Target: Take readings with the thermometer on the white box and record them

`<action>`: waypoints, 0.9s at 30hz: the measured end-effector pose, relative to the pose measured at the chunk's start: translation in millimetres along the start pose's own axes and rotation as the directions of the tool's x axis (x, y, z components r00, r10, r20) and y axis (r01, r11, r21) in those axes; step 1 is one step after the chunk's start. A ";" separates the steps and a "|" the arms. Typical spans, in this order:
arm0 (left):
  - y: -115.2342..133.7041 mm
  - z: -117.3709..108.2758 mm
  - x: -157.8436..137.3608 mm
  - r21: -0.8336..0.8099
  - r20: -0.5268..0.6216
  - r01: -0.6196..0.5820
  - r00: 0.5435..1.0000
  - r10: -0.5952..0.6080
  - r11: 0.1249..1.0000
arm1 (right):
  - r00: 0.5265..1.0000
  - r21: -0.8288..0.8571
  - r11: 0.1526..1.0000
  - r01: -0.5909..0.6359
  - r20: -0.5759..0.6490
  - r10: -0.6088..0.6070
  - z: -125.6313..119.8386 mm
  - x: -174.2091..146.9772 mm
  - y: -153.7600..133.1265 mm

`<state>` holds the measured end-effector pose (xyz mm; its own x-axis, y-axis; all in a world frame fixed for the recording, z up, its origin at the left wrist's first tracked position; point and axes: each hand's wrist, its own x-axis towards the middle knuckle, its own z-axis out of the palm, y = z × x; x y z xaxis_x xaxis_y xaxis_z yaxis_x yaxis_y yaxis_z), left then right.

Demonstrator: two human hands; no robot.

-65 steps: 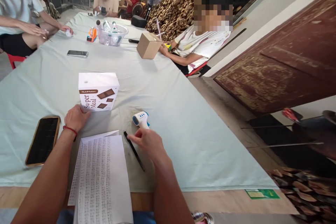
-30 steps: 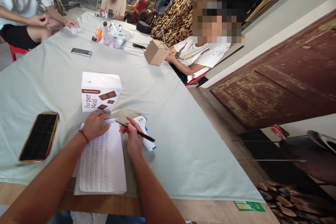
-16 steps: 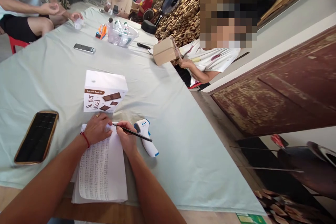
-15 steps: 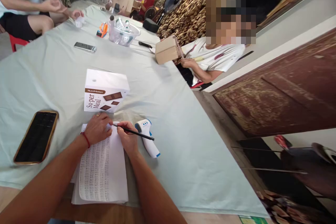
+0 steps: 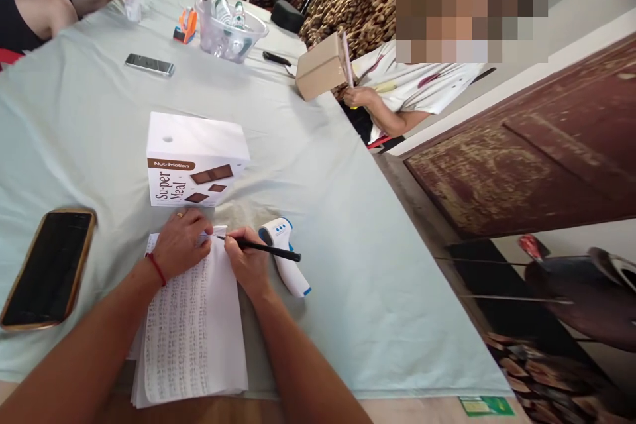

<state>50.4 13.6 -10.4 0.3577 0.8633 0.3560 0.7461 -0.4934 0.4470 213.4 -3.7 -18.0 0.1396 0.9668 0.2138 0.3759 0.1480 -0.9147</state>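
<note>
My right hand (image 5: 247, 262) is closed around a slim black pen (image 5: 271, 250), its tip at the upper part of a stack of paper (image 5: 223, 324). Columns of small handwriting fill the sheet's left side; the right strip is blank. My left hand (image 5: 179, 243), with a red cord at the wrist, presses on the top left of the sheets, fingers bent and close together. Just beyond it stands a white "Super Meal" box (image 5: 199, 139). A white and blue infrared thermometer (image 5: 285, 256) lies right beside my right hand.
A large phone (image 5: 50, 268) lies at the left, a smaller phone (image 5: 150, 65) farther off. At the back are an orange tape dispenser (image 5: 185, 26), a basin of bottles (image 5: 213, 40) and a black-handled knife (image 5: 276, 58). A person at right holds a cardboard box (image 5: 320, 69); others sit beyond.
The view has shifted slightly down and closer. Both hands stay at the top of the paper, the pen tip moving only a little. The person at right has tilted the cardboard box slightly.
</note>
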 end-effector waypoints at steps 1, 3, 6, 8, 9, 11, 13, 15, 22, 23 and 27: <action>0.0 0.2 0.0 -0.002 0.001 0.000 1.000 0.000 1.000 | 1.000 -0.003 1.000 0.006 0.005 -0.006 0.1 0.1 -0.1; 0.0 0.4 0.1 -0.007 0.003 0.002 1.000 -0.002 1.000 | 1.000 -0.005 1.000 0.015 0.010 -0.015 0.3 0.3 -0.2; -0.3 0.7 -0.1 -0.016 0.001 0.007 1.000 -0.007 1.000 | 1.000 -0.005 1.000 0.023 0.013 -0.023 0.6 0.3 -0.2; -0.6 1.1 -0.3 -0.018 -0.001 0.009 1.000 -0.009 1.000 | 0.999 -0.007 1.000 0.025 0.020 -0.025 0.8 0.2 -0.1; -0.8 1.2 -0.4 -0.017 -0.002 0.010 1.000 -0.010 1.000 | 0.999 -0.008 1.000 0.026 0.023 -0.026 1.0 0.1 -0.2; -1.1 1.3 -0.6 -0.014 -0.005 0.008 1.000 -0.008 1.000 | 0.999 -0.013 1.000 0.026 0.026 -0.026 1.2 -0.1 -0.6; -1.1 0.9 -0.6 -0.010 -0.008 0.003 1.000 -0.003 1.000 | 0.999 -0.021 0.999 0.024 0.030 -0.023 1.4 -0.2 -1.3; -0.8 0.5 -0.3 -0.010 -0.009 0.002 1.000 -0.002 1.000 | 0.999 -0.025 0.999 0.021 0.030 -0.020 1.6 -0.3 -1.9; 0.3 -0.1 0.8 -0.010 0.007 0.018 1.000 -0.018 1.000 | 0.999 -0.010 1.000 0.025 0.031 -0.024 2.7 -0.3 -2.0; 0.3 -0.2 0.9 -0.010 0.009 0.018 1.000 -0.018 1.000 | 0.999 -0.012 1.000 0.028 0.033 -0.027 2.8 -0.2 -2.0; -0.3 0.6 0.6 -0.012 0.020 0.021 1.000 -0.021 1.000 | 0.999 -0.018 0.999 0.032 0.045 -0.032 2.9 0.1 -1.9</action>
<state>50.7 14.2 -10.8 0.3534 0.8753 0.3300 0.7469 -0.4765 0.4639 210.1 -3.3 -17.2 0.0867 0.9700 0.2271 0.3968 0.1754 -0.9010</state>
